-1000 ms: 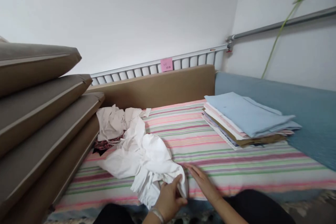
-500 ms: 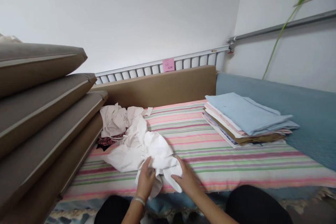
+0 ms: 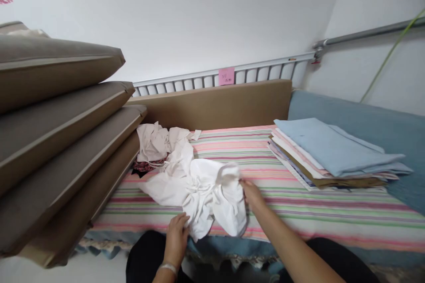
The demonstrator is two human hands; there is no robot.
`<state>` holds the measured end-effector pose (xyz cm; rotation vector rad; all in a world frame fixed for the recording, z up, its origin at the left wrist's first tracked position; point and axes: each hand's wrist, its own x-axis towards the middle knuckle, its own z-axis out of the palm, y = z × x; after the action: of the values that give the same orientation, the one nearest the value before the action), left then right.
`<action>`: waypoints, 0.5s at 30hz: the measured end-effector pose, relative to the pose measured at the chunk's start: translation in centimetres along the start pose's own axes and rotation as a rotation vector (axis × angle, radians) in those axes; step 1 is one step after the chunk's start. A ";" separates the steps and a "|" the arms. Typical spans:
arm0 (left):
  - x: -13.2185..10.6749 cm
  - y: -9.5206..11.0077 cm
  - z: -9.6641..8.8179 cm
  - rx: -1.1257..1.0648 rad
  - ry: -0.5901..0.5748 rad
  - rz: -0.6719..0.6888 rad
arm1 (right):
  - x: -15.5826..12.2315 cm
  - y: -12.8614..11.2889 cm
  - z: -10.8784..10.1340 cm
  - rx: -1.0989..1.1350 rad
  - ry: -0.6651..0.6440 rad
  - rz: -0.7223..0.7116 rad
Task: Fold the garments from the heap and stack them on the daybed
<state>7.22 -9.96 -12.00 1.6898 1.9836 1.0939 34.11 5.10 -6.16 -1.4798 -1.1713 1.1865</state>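
Note:
A crumpled white garment (image 3: 212, 199) lies loosely bunched near the front edge of the striped bed cover. At its right side, my right hand (image 3: 250, 192) pinches the edge and lifts it a little. My left hand (image 3: 177, 234) is at the lower left edge, fingers curled together on the fabric. Off-white cloth (image 3: 179, 154) adjoins it, running back to a beige bundle (image 3: 154, 141). Some dark red patterned fabric (image 3: 149, 166) pokes out beneath that bundle.
Tall stacked brown cushions (image 3: 109, 128) crowd the left side. A pile of folded cloths, light blue on top (image 3: 332, 146), lies at the right on the striped cover (image 3: 299, 225). A brown board-like cushion (image 3: 212, 108) and a radiator (image 3: 275, 70) with a pink note (image 3: 226, 76) stand behind.
My right hand has moved up and right, drawing the white garment's right side out wider. My left hand is lower, at the garment's edge. The view has shifted left.

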 end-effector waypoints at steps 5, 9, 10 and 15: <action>0.6 0.2 -0.5 -0.205 0.036 -0.039 | -1.7 3.6 -6.0 0.267 0.132 0.243; -0.7 2.4 -0.8 -0.326 -0.070 -0.057 | -2.5 5.3 -9.5 0.517 0.185 0.390; -1.3 3.0 -0.7 -0.345 -0.099 -0.059 | -2.4 5.5 -10.1 0.521 0.204 0.390; -4.0 5.2 0.6 -0.398 -0.251 -0.047 | -0.7 5.5 -11.8 0.476 0.285 0.329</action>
<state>12.24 -13.50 -9.61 1.4779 1.5257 1.1091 46.41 2.59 -9.60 -1.4353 -0.4216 1.3069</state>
